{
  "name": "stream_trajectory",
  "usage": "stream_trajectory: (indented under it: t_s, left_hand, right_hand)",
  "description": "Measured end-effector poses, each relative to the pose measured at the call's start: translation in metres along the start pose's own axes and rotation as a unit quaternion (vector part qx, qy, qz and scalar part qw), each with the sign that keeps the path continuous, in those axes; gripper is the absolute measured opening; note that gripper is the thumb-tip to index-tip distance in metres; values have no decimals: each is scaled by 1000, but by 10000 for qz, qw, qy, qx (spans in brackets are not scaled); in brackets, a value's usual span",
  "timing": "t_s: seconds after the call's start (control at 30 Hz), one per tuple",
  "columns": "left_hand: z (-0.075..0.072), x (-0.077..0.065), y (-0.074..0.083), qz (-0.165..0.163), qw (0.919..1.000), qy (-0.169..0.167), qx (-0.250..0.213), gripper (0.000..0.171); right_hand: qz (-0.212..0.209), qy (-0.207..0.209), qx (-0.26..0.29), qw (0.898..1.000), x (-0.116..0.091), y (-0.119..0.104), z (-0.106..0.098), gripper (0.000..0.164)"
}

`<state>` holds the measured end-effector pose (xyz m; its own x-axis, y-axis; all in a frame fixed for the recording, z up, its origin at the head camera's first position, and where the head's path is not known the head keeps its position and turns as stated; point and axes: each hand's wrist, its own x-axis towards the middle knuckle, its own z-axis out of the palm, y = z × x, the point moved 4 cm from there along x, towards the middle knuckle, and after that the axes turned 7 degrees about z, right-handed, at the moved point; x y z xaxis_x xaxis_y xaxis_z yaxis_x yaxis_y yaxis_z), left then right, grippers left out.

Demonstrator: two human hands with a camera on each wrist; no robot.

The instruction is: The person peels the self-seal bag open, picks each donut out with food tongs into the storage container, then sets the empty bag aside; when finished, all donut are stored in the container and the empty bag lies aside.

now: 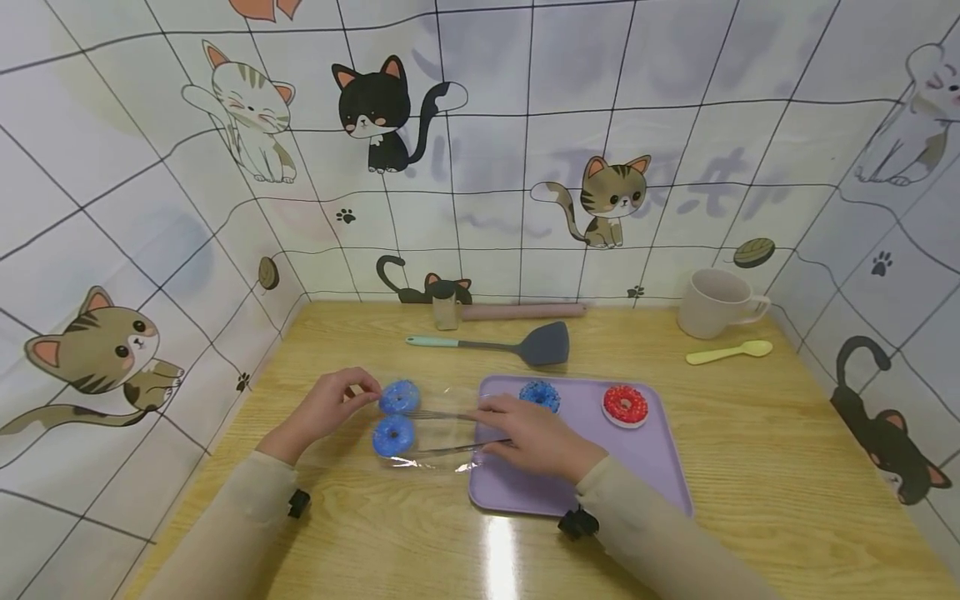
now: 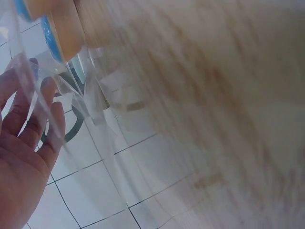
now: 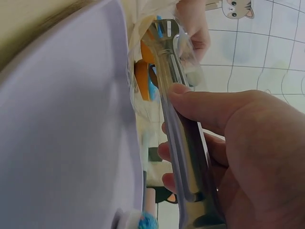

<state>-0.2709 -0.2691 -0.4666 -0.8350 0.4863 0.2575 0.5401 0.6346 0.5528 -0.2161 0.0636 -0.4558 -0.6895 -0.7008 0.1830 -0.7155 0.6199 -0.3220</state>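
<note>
My right hand (image 1: 536, 437) grips a pair of metal tongs (image 3: 178, 114) by the arms. The tongs reach left into a clear plastic bag (image 1: 453, 429), their tips close to two blue doughnuts (image 1: 393, 436) lying inside it, one above the other in the head view. At the bag's left end, my left hand (image 1: 333, 408) pinches the plastic between thumb and forefinger, right beside the upper doughnut. The other left fingers (image 2: 31, 119) show behind the film in the left wrist view. Orange-tan undersides of the doughnuts appear in both wrist views.
A lilac tray (image 1: 517, 500) under my right hand bears a blue doughnut (image 1: 540, 394) and a red sprinkled doughnut (image 1: 625, 405). Behind lie a spatula (image 1: 543, 344) and a rolling pin (image 1: 522, 312). A mug (image 1: 712, 304) and a yellow spoon (image 1: 727, 353) are at the back right.
</note>
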Motion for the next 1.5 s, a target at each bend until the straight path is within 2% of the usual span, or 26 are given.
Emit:
stream_trajectory:
  t_s: [0.1, 0.57, 0.73, 0.97, 1.27, 1.5]
  left_hand:
    - [0, -1, -3, -64, 10000, -12, 35, 8]
    - [0, 2, 1, -233, 9997, -65, -36, 9]
    - [2, 2, -1, -228, 9997, -92, -19, 8]
    - [4, 1, -5, -130, 9999, -20, -6, 6]
    - [2, -1, -3, -103, 9998, -1, -189, 6]
    - [4, -1, -5, -159, 9998, 26, -120, 8]
  right_hand:
    - [-24, 48, -43, 10000, -7, 4, -2, 53]
    - [568, 163, 76, 9982, -51, 28, -23, 54]
    - [625, 279, 108, 9976, -68, 36, -33, 54]
    - [558, 561, -172, 9967, -94, 46, -49, 55]
    - [1423, 303, 178, 9892, -132, 65, -62, 57]
    - [1555, 341, 54, 9872, -155, 77, -83, 58]
